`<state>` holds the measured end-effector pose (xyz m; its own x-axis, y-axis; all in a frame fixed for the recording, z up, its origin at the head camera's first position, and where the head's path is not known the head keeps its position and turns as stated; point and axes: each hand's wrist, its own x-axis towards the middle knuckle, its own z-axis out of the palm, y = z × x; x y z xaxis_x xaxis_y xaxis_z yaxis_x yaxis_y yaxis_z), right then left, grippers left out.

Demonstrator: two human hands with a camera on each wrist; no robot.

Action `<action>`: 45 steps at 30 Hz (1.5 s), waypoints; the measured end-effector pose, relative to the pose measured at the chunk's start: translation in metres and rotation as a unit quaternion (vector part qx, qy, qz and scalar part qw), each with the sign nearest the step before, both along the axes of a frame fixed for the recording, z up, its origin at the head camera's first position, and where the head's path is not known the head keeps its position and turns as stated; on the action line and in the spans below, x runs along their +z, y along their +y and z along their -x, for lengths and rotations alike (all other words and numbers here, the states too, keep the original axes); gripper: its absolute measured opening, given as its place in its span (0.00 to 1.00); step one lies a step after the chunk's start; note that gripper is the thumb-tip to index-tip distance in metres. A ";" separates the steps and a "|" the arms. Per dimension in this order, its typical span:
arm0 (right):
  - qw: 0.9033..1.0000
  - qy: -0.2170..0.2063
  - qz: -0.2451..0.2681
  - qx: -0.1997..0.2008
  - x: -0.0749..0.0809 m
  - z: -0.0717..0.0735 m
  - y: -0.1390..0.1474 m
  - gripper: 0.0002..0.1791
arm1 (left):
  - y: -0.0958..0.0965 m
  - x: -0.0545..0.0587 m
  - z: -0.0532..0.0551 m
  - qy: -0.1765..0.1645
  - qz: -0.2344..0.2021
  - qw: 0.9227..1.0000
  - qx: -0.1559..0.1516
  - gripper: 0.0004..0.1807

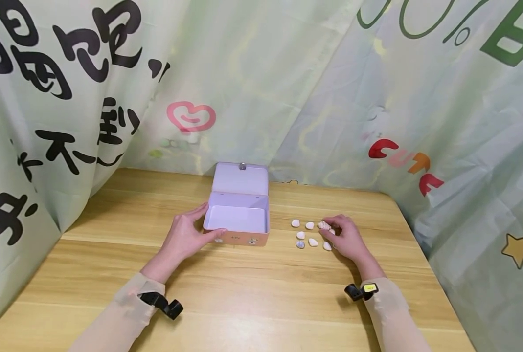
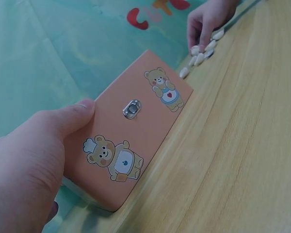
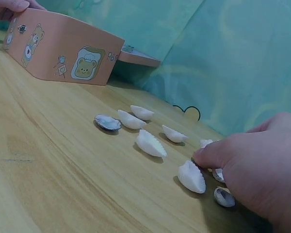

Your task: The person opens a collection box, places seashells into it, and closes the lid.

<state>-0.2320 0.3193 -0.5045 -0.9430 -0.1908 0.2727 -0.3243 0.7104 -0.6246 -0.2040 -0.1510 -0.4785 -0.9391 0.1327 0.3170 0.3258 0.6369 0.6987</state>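
Note:
A pink tin box with bear pictures stands on the table, its lid raised and its lilac inside bare. My left hand grips the box's left side, thumb at the front top edge; in the left wrist view that thumb lies near the metal clasp. To the right of the box, my right hand pinches a spiral seashell at table level. Several white seashells lie around it, along with a dark-rimmed shell. The right fingers partly hide some shells.
The wooden table ends at a printed fabric curtain behind and at both sides. The open lid leans back close to the curtain. A small black camera is strapped to each wrist.

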 end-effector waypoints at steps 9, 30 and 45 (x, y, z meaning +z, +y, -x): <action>0.999 -0.032 0.028 -0.008 0.002 -0.001 0.002 0.15 | 0.001 -0.001 -0.001 -0.005 -0.012 1.000 0.000 0.56; 0.998 -0.014 0.062 -0.008 0.046 -0.004 -0.028 0.23 | 0.001 -0.001 -0.002 -0.022 -0.021 1.000 0.000 0.58; 0.995 -0.001 0.096 0.040 0.064 0.003 -0.060 0.20 | 0.001 -0.001 -0.002 -0.014 -0.029 0.999 0.000 0.57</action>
